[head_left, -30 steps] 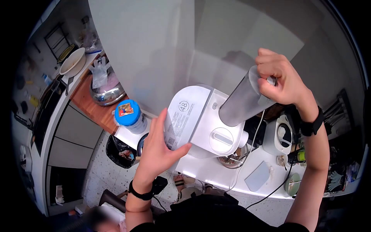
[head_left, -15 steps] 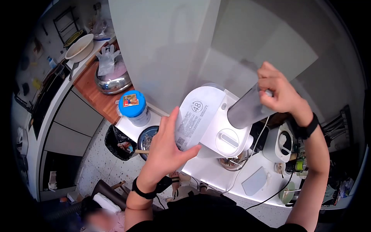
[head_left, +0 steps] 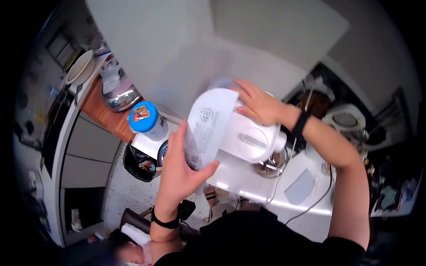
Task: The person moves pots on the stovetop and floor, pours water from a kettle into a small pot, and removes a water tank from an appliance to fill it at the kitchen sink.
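My left hand [head_left: 179,168] grips the near edge of a rounded, half-moon grey-white lid [head_left: 206,126] marked "48", thumb and fingers spread around it. The lid rests over the left part of a white appliance [head_left: 235,144] with a round dial [head_left: 254,142] on top. My right hand [head_left: 259,104] lies over the back of the appliance, fingers reaching to the lid's far edge. What is under its palm is hidden. The grey cylinder is not visible. Below the appliance's right end is a glass bowl [head_left: 271,166].
A blue-lidded jar [head_left: 148,120] stands left of the appliance, near a metal pot [head_left: 120,95] on a wooden board [head_left: 95,108]. A black-lined bin [head_left: 136,165] is below. Right are a grey flat board [head_left: 299,188] and cables. A person [head_left: 133,252] is at the lower left.
My right hand has come off the cylinder's raised top and moved left and down onto the appliance. The cylinder has gone from view. My left hand stays at the lid.
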`<state>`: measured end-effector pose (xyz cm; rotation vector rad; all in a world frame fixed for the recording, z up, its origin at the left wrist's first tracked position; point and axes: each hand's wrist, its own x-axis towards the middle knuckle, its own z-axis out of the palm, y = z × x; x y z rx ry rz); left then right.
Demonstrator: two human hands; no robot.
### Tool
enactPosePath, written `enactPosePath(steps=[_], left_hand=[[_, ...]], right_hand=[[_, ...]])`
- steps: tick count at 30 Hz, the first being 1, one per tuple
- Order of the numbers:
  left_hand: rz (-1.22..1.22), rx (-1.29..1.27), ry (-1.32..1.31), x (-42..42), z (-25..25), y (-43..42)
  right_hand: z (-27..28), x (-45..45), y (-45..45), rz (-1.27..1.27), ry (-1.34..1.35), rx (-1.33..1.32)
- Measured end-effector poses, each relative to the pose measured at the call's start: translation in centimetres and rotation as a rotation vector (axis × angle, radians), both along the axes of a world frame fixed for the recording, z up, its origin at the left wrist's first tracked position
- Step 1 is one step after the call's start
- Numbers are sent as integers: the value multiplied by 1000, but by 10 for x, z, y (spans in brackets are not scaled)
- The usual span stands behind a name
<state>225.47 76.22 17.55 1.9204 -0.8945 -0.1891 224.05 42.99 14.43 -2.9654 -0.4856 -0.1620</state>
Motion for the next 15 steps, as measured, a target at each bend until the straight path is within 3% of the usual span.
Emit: enactPosePath(steps=[3,5,7,8,9,11,13,15], left_hand=[[-43,-29,73,-24,-4,-18],[-85,-128,126,-45,-9,-28],[-174,-197,292,-71,-19,-45],[-241,-137,264,-83,-23,-54],[-305,-81,230,-96,-28,-65],[-424,-34,208,-124,-40,-90],[-692,321,239,-157,-42,-120],[-814,382,171,-192,-88,-149]], right_hand=[[2,-15,4,-38,-58,50],[33,-53,-1,-89,-132,47],[81,-106,6,-241,65,669],[85,-137,2,-300,17,754],[93,-170,-4,-379,135,914],[78,-238,-26,-450,84,985],[47,-306,-51,-580,-16,1206],[15,-365,-68,-818,-198,1628]])
